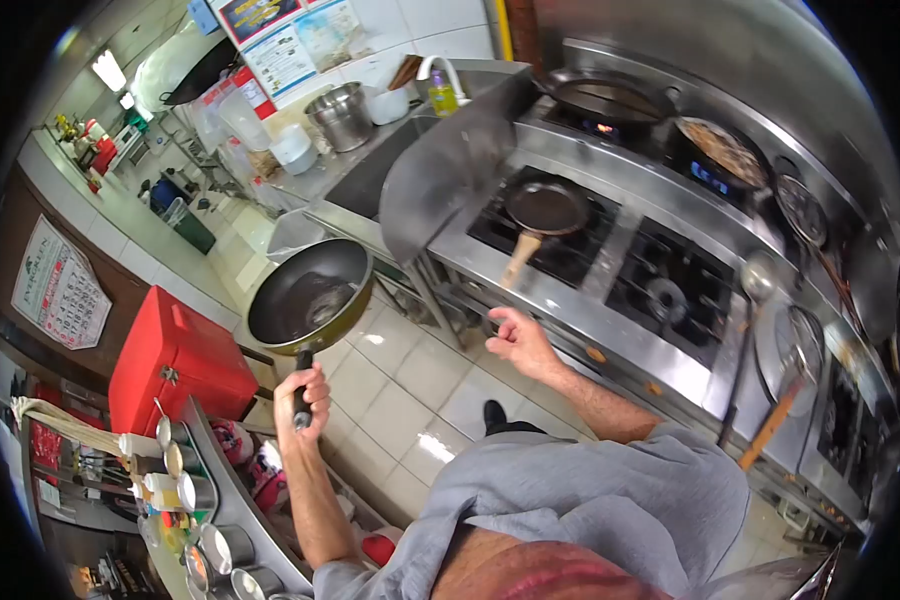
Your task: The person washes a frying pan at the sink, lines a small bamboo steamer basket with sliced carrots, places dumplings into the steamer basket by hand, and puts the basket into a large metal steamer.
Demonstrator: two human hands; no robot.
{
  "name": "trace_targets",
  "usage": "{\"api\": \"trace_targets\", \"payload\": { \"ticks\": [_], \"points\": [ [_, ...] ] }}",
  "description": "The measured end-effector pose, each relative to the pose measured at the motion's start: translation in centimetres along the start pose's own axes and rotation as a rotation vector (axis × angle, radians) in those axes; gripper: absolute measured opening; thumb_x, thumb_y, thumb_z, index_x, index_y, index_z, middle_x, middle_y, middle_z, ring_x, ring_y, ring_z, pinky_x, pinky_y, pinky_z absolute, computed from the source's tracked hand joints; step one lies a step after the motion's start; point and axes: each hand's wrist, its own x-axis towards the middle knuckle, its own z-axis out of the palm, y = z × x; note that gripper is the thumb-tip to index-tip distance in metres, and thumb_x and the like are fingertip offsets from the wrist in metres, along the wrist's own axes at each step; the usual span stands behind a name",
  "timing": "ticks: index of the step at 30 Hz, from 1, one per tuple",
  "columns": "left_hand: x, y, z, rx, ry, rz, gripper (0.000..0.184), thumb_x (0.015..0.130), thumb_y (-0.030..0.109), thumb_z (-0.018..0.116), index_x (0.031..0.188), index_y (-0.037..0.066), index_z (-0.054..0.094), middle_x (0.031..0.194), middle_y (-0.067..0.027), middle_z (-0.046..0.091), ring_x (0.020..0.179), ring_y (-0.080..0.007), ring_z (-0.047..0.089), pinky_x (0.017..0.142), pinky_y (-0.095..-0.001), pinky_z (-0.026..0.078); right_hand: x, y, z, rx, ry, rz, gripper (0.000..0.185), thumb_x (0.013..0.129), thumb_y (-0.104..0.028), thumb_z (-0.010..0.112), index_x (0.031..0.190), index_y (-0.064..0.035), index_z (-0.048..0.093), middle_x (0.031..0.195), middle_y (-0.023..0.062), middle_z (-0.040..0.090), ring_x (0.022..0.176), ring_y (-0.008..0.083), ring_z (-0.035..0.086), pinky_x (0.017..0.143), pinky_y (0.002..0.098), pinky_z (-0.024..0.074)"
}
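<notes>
My left hand (309,398) is wrapped around the black handle of a deep frying pan (310,290). The pan is held out over the tiled floor, its dark inside showing a shiny patch and its outside olive-gold. In front of the stove, my right hand (522,342) holds nothing; its index finger points out and the other fingers are partly bent. Closest to that hand on the stove is a small skillet (547,207) with a wooden handle, resting on the left front burner.
At the back of the stove (610,255) sit a large dark pan (610,98) and a pan of food (722,152) above blue flames. A ladle (758,278) lies at the right. Left of the stove is a sink (370,180). A red cooler box (175,365) stands at my left.
</notes>
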Motion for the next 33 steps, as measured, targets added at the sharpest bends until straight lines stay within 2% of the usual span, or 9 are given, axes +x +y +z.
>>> {"api": "trace_targets", "payload": {
  "ticks": [3,5,9,17,22,27,30,32,33],
  "points": [
    [8.0,4.3,0.2,0.085,-0.091,-0.099,0.011,0.079,0.006,0.052,0.088,0.0,0.054,0.058,0.0012,0.046,0.044,-0.0076,0.042,0.036,-0.0196,0.034,7.7,-1.6,1.7,-0.17,0.11,-0.132,0.042,0.072,-0.007,0.066,0.111,-0.0055,0.052,0.083,0.0055,0.047,0.068,0.0144,0.046,0.061,0.0281,0.0427],
    [12.2,6.9,2.5,0.049,0.012,-0.101,0.011,0.078,0.007,0.054,0.087,0.0,0.054,0.057,0.0008,0.047,0.044,-0.0076,0.042,0.037,-0.0193,0.034,13.2,-3.8,2.9,-0.223,0.18,-0.328,0.041,0.072,-0.009,0.067,0.11,-0.0054,0.053,0.089,0.008,0.046,0.072,0.0185,0.048,0.063,0.0308,0.0438],
    [20.9,11.6,5.1,0.214,-0.029,-0.109,0.01,0.077,0.008,0.056,0.084,0.002,0.051,0.06,0.0003,0.047,0.044,-0.0069,0.042,0.037,-0.0201,0.032,21.3,-7.2,5.6,-0.36,0.211,-0.613,0.043,0.072,-0.009,0.067,0.112,-0.0036,0.052,0.102,0.0143,0.043,0.092,0.0271,0.047,0.074,0.0345,0.0438],
    [43.7,14.7,5.4,0.497,-0.196,-0.351,0.014,0.075,0.011,0.059,0.068,0.007,0.048,0.054,-0.0005,0.047,0.041,-0.0086,0.043,0.036,-0.0204,0.033,31.4,-8.0,11.1,-0.599,0.392,-0.704,0.052,0.065,-0.011,0.07,0.114,-0.0078,0.053,0.115,0.0167,0.038,0.109,0.0358,0.035,0.091,0.0498,0.0315],
    [59.7,13.0,3.3,0.424,-0.327,-0.802,0.014,0.075,0.009,0.058,0.066,0.008,0.047,0.056,-0.001,0.048,0.043,-0.0094,0.045,0.035,-0.0216,0.035,35.8,-8.0,14.7,-0.788,0.623,-0.416,0.051,0.066,-0.012,0.068,0.115,-0.0087,0.053,0.12,0.019,0.035,0.114,0.0398,0.032,0.095,0.0518,0.0263],
    [69.8,9.3,0.7,0.523,-0.417,-1.052,0.014,0.075,0.009,0.059,0.066,0.009,0.048,0.056,-0.0009,0.048,0.046,-0.0082,0.046,0.038,-0.0213,0.034,39.5,-7.5,17.7,-0.961,0.878,-0.187,0.053,0.066,-0.013,0.07,0.115,-0.0061,0.053,0.123,0.0224,0.033,0.116,0.042,0.03,0.096,0.0519,0.0272],
    [74.4,6.6,-2.8,0.581,-0.545,-1.053,0.011,0.075,0.01,0.059,0.067,0.008,0.05,0.056,-0.0014,0.049,0.047,-0.0106,0.048,0.041,-0.024,0.037,39.9,-7.2,18.2,-1.078,0.95,-0.099,0.057,0.063,-0.014,0.073,0.114,-0.004,0.052,0.123,0.0227,0.032,0.119,0.044,0.028,0.096,0.0523,0.0277],
    [77.0,6.3,-5.3,1.04,-0.596,-1.057,0.008,0.075,0.012,0.059,0.072,0.005,0.055,0.057,-0.0029,0.052,0.049,-0.0155,0.05,0.045,-0.0277,0.04,40.2,-7.4,18.5,-1.076,0.97,-0.039,0.057,0.063,-0.013,0.073,0.115,-0.0041,0.051,0.123,0.0226,0.032,0.119,0.0439,0.028,0.096,0.0524,0.0275],
    [78.4,6.6,-6.1,1.048,-0.614,-1.081,0.008,0.075,0.012,0.059,0.072,0.005,0.055,0.057,-0.0029,0.052,0.049,-0.0155,0.05,0.045,-0.0277,0.04,40.4,-7.5,18.5,-1.065,0.985,-0.025,0.058,0.064,-0.013,0.073,0.116,-0.0042,0.05,0.124,0.0224,0.031,0.119,0.0439,0.028,0.096,0.0525,0.0274]
  ]
}}
